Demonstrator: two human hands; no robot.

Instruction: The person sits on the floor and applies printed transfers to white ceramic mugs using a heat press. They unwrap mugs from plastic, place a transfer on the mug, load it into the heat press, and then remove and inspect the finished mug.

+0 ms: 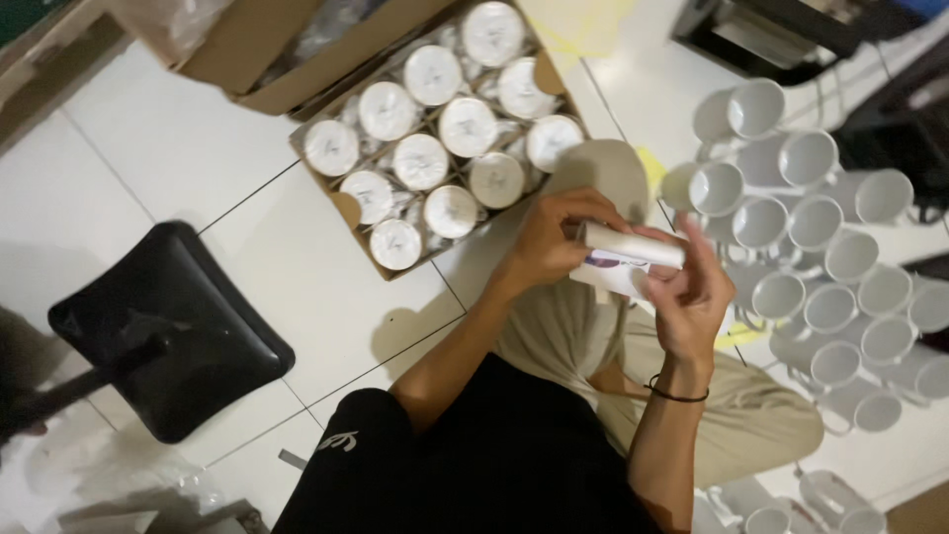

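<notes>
— What are the hands doing in the head view?

— Both are on one white mug (pixel 633 245), held sideways above the person's lap, near the middle of the scene. The left hand (pixel 550 240) wraps its far-left end, fingers curled over the top. The right hand (pixel 689 295) is at the right end, fingers bent against the mug's side and a sheet of printed paper (pixel 611 269) lying along its lower side. So each hand is closed on the mug, not spread wide.

— Is the paper fixed to the mug?

— I cannot tell; it touches the mug, and a small coloured print shows on it.

— What lies around?

— Far and to the left, an open cardboard box (pixel 341 206) sits on the white tiled floor (pixel 178 158), its compartments filled with wrapped mugs (pixel 467 126) standing upright, round tops showing. To the right, a heap of bare white mugs (pixel 806 247) lies on its sides, mouths facing the camera, touching one another. Near left, a black stool base (pixel 183 326) rests on the tiles.

— And the person?

— Sitting on the floor in a black top and beige trousers, a thin black band (pixel 677 394) on the right wrist.
</notes>
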